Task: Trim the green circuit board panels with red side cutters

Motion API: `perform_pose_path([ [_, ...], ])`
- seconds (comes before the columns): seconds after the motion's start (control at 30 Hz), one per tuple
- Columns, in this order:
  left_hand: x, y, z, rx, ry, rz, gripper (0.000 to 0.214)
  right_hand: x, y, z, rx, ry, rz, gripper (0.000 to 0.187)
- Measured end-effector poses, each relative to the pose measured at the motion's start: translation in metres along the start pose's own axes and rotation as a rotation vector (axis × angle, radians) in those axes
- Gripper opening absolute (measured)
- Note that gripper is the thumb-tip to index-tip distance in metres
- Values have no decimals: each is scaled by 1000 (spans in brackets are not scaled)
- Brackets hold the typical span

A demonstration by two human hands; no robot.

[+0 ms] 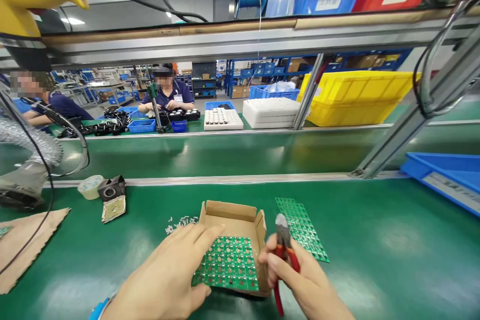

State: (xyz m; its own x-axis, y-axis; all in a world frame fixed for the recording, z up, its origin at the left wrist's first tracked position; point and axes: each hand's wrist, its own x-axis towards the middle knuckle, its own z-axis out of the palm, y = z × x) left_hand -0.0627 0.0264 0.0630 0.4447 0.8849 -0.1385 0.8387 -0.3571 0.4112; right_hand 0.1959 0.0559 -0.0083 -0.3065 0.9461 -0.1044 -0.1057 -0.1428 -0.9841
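Observation:
A green circuit board panel [234,262], marked off in many small squares, lies at a slight tilt in an open cardboard box [232,210]. My left hand [176,265] spans the panel's left side, index finger at the back edge and thumb at the front corner; its other fingers are hidden. My right hand [296,272] is wrapped round red-handled cutting pliers [283,232], their jaws pointing up and away, beside the box's right wall. Behind that hand, a second circuit board panel [302,225] lies flat on the green table. Small whitish pieces [180,223] are scattered left of the box.
A tape roll [90,186] and a dark holder [111,188] sit at the left, near brown cardboard [33,240]. A blue tray [446,175] stands at right. Metal posts and an overhead shelf [240,40] frame the bench. Co-workers [167,92] sit across from me.

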Motion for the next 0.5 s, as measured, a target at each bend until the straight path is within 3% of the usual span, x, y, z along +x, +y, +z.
perform_pose_path([
  [0.13, -1, 0, 2, 18, 94, 14, 94, 17, -9, 22, 54, -68, 14, 39],
  [0.33, -2, -5, 3, 66, 131, -15, 92, 32, -15, 22, -25, -181, 78, 36],
  [0.5, -2, -6, 3, 87, 130, -47, 90, 39, -15, 28, -25, -175, 80, 36],
])
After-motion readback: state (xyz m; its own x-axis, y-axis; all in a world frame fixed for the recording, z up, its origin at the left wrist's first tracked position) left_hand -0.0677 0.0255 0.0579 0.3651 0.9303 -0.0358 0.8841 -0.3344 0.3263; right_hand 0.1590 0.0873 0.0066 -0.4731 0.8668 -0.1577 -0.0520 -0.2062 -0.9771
